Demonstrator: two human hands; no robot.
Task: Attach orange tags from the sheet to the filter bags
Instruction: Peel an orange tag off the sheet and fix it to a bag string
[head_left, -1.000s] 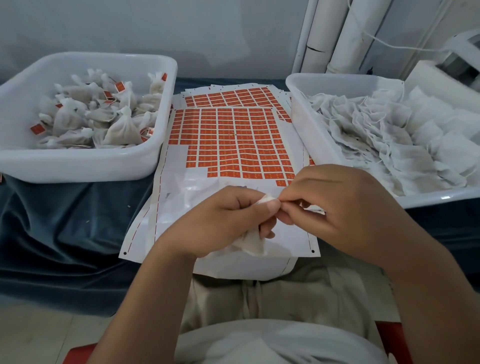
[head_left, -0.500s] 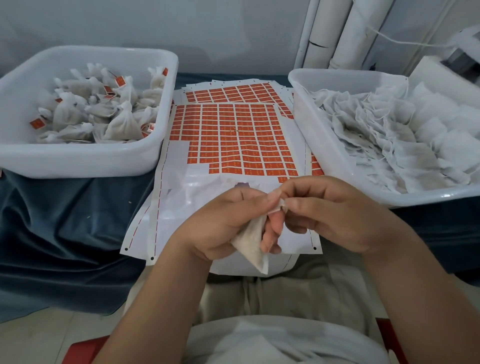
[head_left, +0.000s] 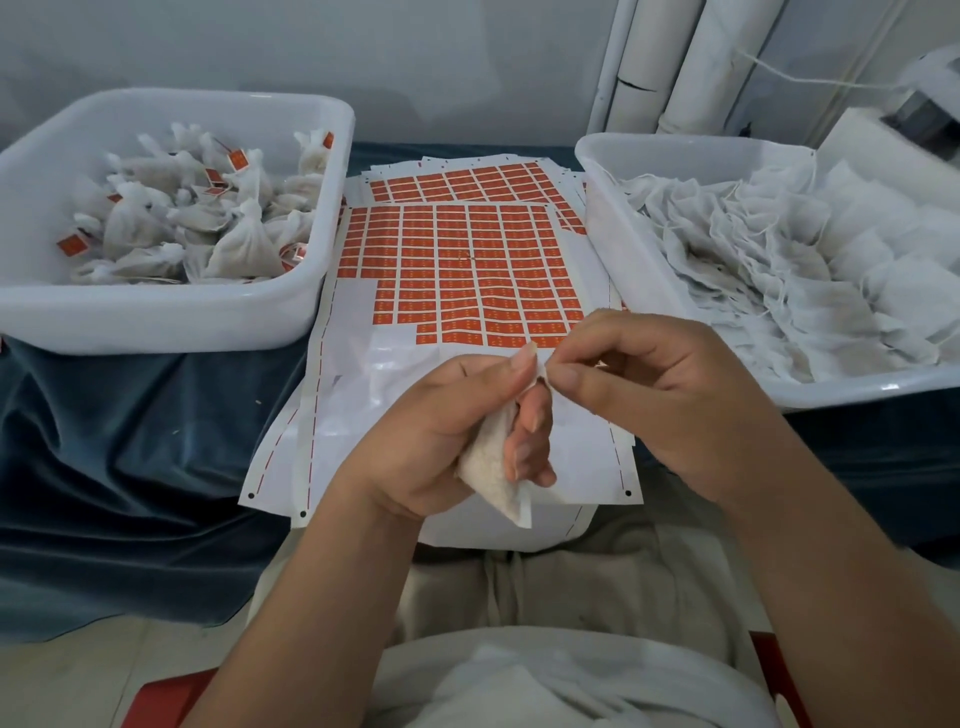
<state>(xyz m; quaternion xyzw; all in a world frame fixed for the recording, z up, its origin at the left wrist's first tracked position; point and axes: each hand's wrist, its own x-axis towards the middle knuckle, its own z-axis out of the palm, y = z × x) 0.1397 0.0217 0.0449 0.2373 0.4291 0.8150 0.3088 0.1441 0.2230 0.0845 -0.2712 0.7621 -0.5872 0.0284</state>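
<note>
My left hand (head_left: 441, 431) grips a small white filter bag (head_left: 496, 470) that hangs down from its fingers over the near end of the tag sheet. Thumb and forefinger of my right hand (head_left: 660, 384) pinch the bag's top corner right beside my left thumb. Whether a tag or string sits in that pinch is hidden. The sheet of orange tags (head_left: 467, 270) lies flat between two tubs, its near rows peeled bare and white. A second tag sheet (head_left: 467, 182) lies beneath it, farther back.
A white tub (head_left: 156, 317) on the left holds tied bags with orange tags. A white tub (head_left: 618, 234) on the right is heaped with flat untagged bags. Dark blue cloth (head_left: 130, 457) covers the table. White pipes (head_left: 675, 67) stand at the back wall.
The bag has swung down and now hangs lower from my left hand. My right hand has opened its outer fingers and keeps only a fingertip pinch at the bag's top.
</note>
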